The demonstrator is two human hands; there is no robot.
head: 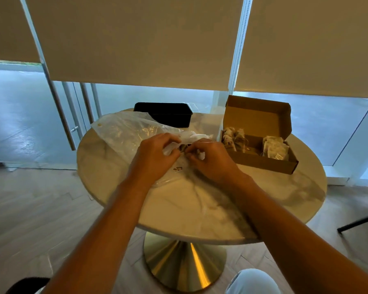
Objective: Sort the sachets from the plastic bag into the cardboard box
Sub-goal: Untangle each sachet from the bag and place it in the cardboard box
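Both forearms reach forward over the round marble counter, left hand and right hand close together, fingers curled and gripping the crumpled clear plastic bag. Right of them the open cardboard box holds sachets in two clusters.

Both hands grip the crumpled clear plastic bag, which spreads away to their left and rear. Right of the grip stands the open brown cardboard box, lid raised. Beyond, perhaps touching the bag, sits a black rectangular container. Bare marble tabletop lies nearer.
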